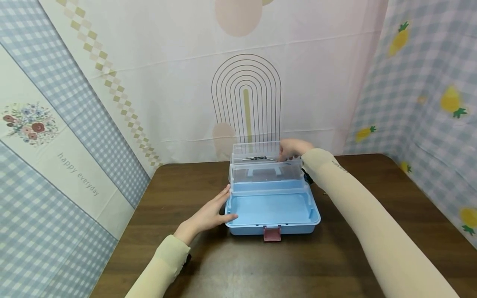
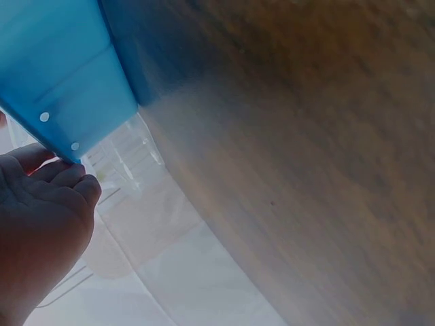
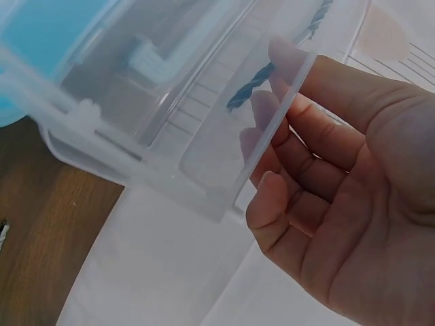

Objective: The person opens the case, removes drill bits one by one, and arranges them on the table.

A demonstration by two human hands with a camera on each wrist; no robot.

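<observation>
A light-blue toolbox [image 1: 272, 205] stands unfolded on the table, its clear trays [image 1: 266, 171] raised at the back. My left hand [image 1: 210, 213] rests against its left side, fingers extended and thumb over the front-left rim. In the left wrist view, that hand [image 2: 44, 217] touches the blue box wall [image 2: 61, 81]. My right hand [image 1: 292, 150] reaches into the upper clear tray. Seen through the tray wall, the right hand [image 3: 340, 176] pinches a dark twist drill bit [image 3: 251, 87] between thumb and fingers. Another drill bit [image 3: 319, 20] lies farther along the tray.
A maroon latch [image 1: 272, 234] hangs at the box front. On the brown wooden table [image 1: 193, 182], a small thin item [image 1: 326, 193] lies right of the box, partly hidden by the right sleeve. A patterned cloth [image 1: 186, 103] hangs behind the table.
</observation>
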